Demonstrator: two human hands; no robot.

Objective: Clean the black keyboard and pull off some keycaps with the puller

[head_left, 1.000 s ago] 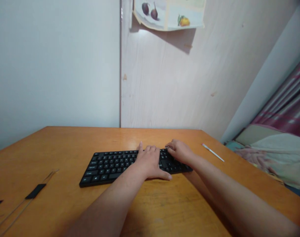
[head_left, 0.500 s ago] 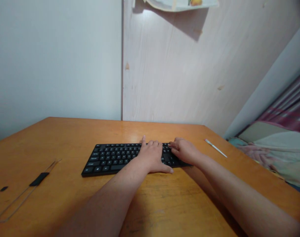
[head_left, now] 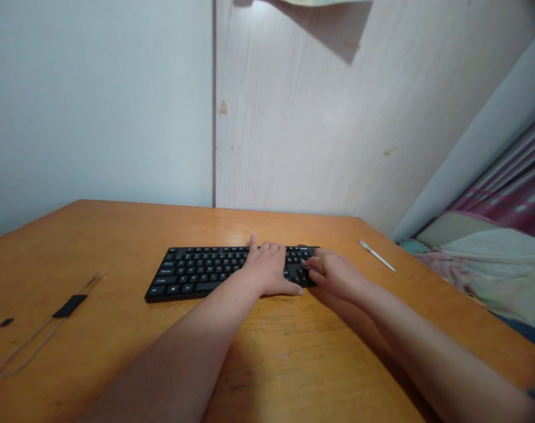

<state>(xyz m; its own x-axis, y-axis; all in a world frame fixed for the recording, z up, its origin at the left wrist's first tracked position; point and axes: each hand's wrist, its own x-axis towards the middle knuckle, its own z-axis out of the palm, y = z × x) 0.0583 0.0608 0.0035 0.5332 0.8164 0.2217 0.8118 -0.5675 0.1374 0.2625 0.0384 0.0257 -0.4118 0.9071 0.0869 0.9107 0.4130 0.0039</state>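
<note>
A black keyboard [head_left: 197,268] lies on the wooden table, its left half uncovered. My left hand [head_left: 267,267] rests flat across its middle with fingers spread and the thumb stretched toward the near edge. Over the keys at the right end, my right hand [head_left: 331,271] is closed, thumb and fingertips drawn together. A small pale spot shows at those fingertips, too small to name. My right hand covers the keyboard's right corner.
A white-handled slim brush [head_left: 377,256] lies on the table [head_left: 276,352] to the right. At left are a black piece on a looped cord [head_left: 70,306] and a small black bit [head_left: 6,322]. A wall stands behind; bedding [head_left: 500,258] is at right.
My right hand has moved nearer to me over the keyboard's right end, uncovering its far edge there. My left hand stays in place. The view has tilted slightly downward.
</note>
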